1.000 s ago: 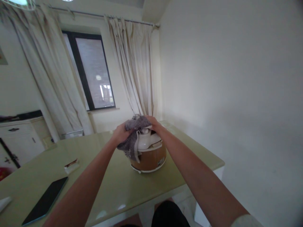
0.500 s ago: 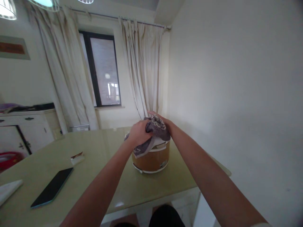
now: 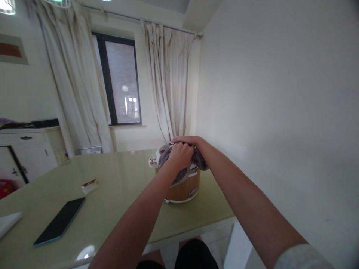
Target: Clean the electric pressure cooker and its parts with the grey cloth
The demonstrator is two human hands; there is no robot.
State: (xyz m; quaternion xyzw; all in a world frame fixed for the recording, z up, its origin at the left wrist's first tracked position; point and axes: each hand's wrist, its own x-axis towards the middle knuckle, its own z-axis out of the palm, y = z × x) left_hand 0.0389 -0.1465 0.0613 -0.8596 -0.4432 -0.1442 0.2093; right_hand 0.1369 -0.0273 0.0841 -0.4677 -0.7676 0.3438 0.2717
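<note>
A brown rice cooker (image 3: 183, 188) with a white lid stands near the right end of the pale green table (image 3: 117, 198). A grey cloth (image 3: 199, 160) lies bunched over its lid. My left hand (image 3: 179, 155) is closed on the cloth on top of the lid. My right hand (image 3: 186, 140) lies over the far side of the lid, fingers pressed on the cloth, partly hidden behind my left hand.
A dark phone (image 3: 59, 221) lies on the table at the left, with a small wrapped packet (image 3: 89, 186) beyond it and a white thing (image 3: 8, 223) at the left edge. A white cabinet (image 3: 25, 151) stands at the left wall. Curtains and a window are behind; a bare wall is close on the right.
Both hands have slid the cloth rightward across the lid, from its left side to its top and right side. The view has also turned slightly.
</note>
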